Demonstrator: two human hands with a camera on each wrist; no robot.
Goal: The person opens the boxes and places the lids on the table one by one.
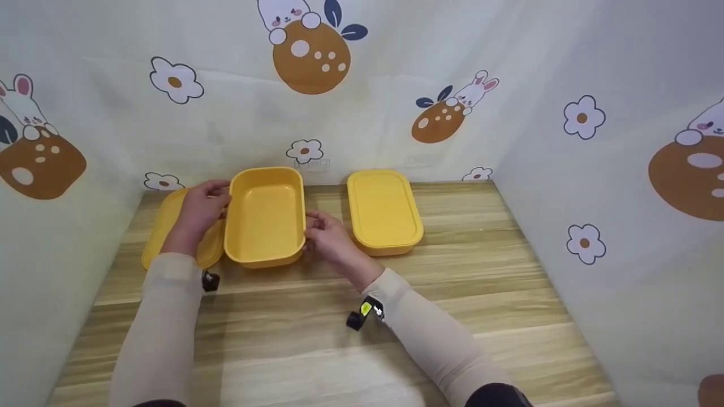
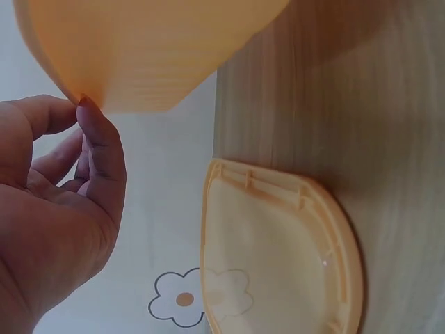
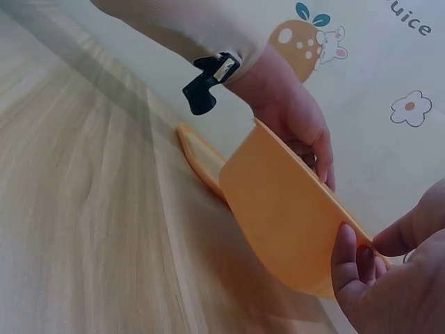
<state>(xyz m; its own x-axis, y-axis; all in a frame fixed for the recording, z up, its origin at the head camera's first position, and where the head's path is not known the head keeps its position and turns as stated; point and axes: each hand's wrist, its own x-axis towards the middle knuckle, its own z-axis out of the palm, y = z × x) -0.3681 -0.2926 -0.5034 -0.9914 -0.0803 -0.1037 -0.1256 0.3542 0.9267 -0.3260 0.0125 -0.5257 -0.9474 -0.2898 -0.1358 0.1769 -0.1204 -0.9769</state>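
Observation:
Between both hands is an uncovered yellow plastic food container (image 1: 266,217), its inside bare. In the left wrist view, my left hand (image 2: 69,181) pinches its rim between thumb and finger. On the opposite side my right hand (image 3: 396,264) grips the wall near the rim, thumb and fingers on either side of it. The right wrist view shows the container tilted, with its base above the wooden surface at least in part. A loose yellow lid (image 1: 161,237) lies at the left, underside up, partly hidden beneath my left hand and forearm.
A second yellow container (image 1: 386,209) with its lid on stands to the right, near the back wall. Pale printed curtains (image 1: 237,113) enclose the wooden tabletop (image 1: 317,339) at the back and sides. Each wrist wears a small black camera (image 1: 367,312).

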